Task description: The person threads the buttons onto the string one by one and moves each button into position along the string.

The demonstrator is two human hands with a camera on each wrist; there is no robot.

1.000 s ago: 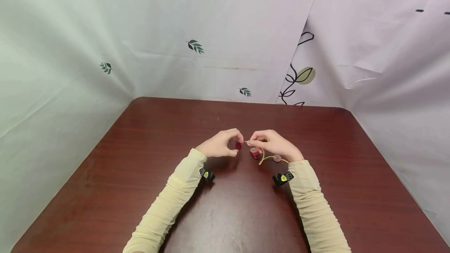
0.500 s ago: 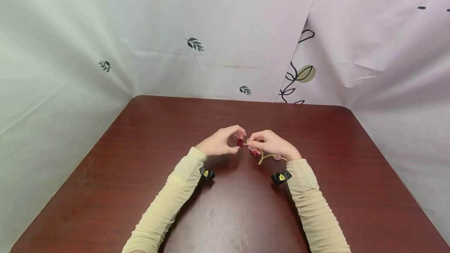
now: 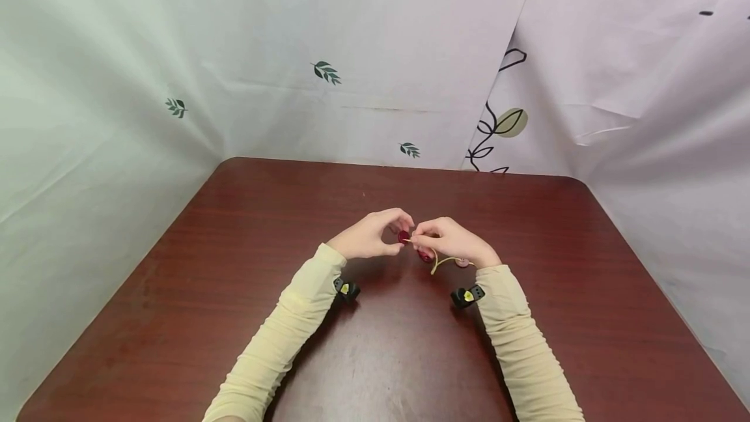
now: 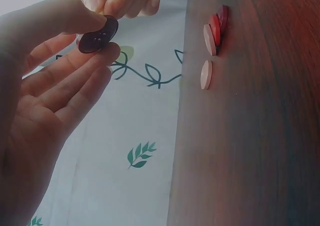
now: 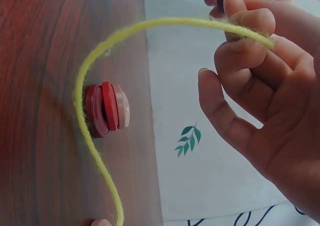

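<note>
My left hand (image 3: 374, 234) pinches a dark red button (image 4: 98, 35) between thumb and fingers; small holes show in its face. Close beside it, my right hand (image 3: 452, 241) pinches a yellow yarn (image 5: 82, 86) near its end. The yarn's tip meets the button's face in the head view. From the right hand the yarn loops down to the table. Under the right fingers stands a small stack of buttons (image 5: 106, 108) in dark red, red and pale pink. Another pink button (image 3: 462, 263) lies on the yarn's line near the right wrist.
Both hands work above the middle of a dark red-brown wooden table (image 3: 263, 213). A white curtain (image 3: 375, 51) with leaf prints hangs behind it and at its sides. Black camera straps (image 3: 467, 296) sit at both wrists, over pale yellow sleeves (image 3: 527, 337).
My left hand has moved slightly right with the dark red button, closing the gap to my right hand. The button now meets the yarn's tip. My right hand has barely moved.
</note>
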